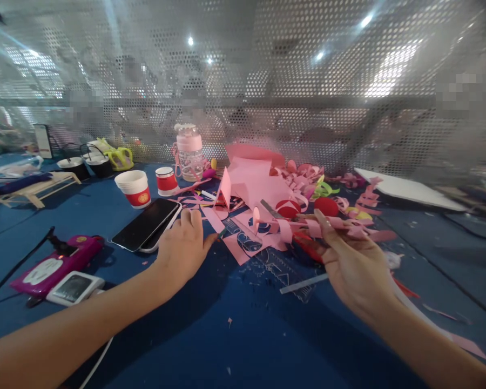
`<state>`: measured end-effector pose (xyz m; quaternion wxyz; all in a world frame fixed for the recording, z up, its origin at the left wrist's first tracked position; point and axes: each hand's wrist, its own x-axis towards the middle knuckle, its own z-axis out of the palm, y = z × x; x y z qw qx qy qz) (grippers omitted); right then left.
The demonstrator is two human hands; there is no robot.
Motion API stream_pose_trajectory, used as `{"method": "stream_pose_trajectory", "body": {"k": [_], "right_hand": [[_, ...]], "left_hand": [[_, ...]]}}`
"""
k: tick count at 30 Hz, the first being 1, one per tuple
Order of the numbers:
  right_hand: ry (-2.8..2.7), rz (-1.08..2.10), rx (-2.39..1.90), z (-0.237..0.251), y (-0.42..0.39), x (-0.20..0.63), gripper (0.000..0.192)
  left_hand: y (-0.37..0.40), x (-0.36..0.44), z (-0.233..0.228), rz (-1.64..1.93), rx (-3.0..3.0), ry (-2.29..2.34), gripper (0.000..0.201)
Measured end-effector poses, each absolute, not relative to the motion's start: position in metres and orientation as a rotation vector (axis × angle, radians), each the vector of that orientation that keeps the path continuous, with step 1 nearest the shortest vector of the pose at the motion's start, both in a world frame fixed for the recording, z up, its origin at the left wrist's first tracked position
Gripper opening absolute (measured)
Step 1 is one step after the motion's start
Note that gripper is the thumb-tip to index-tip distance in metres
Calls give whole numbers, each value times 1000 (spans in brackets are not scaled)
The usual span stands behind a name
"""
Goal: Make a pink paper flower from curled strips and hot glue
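In the middle of the frame, the left hand (182, 246) lay flat on the blue desk (235, 335) with its fingers spread open, just beside two stacked phones (146, 224) and touching the near edge of the cut pink paper (247, 186). The right hand (350, 265) had its fingers closed on a curly pink paper strip (340, 224), held over the red-handled scissors (303, 240). Many strips and curls were already cut and piled up behind, but big pink sheets looked uncut, so I think plenty was left.
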<state>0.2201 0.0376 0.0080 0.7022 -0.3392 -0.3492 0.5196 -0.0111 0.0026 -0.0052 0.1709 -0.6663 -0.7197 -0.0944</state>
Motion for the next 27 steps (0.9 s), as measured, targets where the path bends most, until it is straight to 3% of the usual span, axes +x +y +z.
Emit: {"method": "stream_pose_trajectory", "body": {"k": [4,10,20,25,27], "right_hand": [[-589,1270,-828,13,39,222,10],[-363,1375,-914,22,39,220,23],[-405,1376,-967,24,38,217,30],[-415,1355,-983,25,38,216,24],[-419,1364,-990,25,38,217,23]], "left_hand": [[6,-16,-11,-27,-2100,-2105,39],[9,-21,-16,-103,-2138,-2070,33],[8,-21,3,-1134,-2108,-2000,21],[10,-28,6,-535,-1979,-2063,25],[10,-26,3,-468,-2095,-2057,25]]}}
